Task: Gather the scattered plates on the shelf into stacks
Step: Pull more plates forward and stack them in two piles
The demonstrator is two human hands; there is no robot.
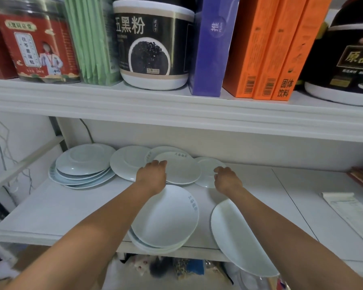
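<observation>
Two bare arms reach from the near edge into a white lower shelf [57,204] scattered with pale blue-white plates.

The left hand [152,174] is at the far middle. It lies over the left rim of a lettered plate [182,172], fingers bent downward at the edge; I cannot tell whether they grip it. That plate lies on top of another lettered plate [166,150] behind it and overlaps a plain plate [125,162] to its left.

The right hand [227,177] is just to the right, its fingers loosely curled over the right side of a smaller plate [206,168] tucked under the lettered plate's right edge. Whether it touches or holds the plate cannot be made out.

At the far left sits a left stack [82,164] of several plates, slightly fanned. In the near middle, a near stack [166,216] juts over the shelf's front edge, partly under the left forearm. To its right, a single large plate [233,233] also overhangs the front edge, partly hidden by the right forearm.

A long paper slip [352,214] lies on the shelf at the right. On the upper shelf [176,105] stand a red jar [38,38], green packets [90,38], a black-and-white tub [153,45], a purple box [210,49], orange boxes [270,49] and a dark tub [348,59].
</observation>
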